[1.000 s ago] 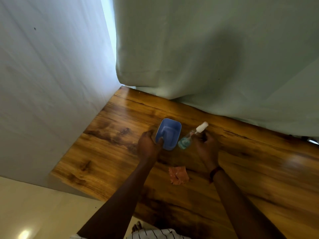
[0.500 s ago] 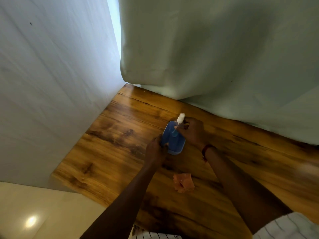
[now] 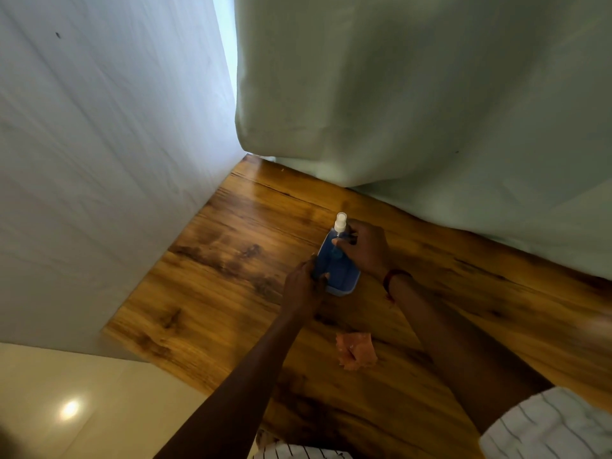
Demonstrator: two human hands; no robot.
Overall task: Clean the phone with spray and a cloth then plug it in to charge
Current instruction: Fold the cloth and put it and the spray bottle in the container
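A small blue plastic tub (image 3: 342,282) stands on the wooden table (image 3: 225,293). My left hand (image 3: 303,286) grips its near-left rim. My right hand (image 3: 366,248) holds a small clear spray bottle (image 3: 340,223) upright inside the tub, with its white nozzle sticking up above the far rim. A crumpled orange cloth (image 3: 356,351) lies on the table near me, between my forearms. No phone or charger shows in this view.
A pale green curtain (image 3: 430,111) hangs over the table's far edge. A white wall (image 3: 99,160) borders the table's left side. Beige floor tiles (image 3: 66,392) show at the lower left, beyond the table's corner.
My right hand carried the spray bottle from the table beside the tub into the tub and stood it upright. My left hand stayed on the tub's rim.
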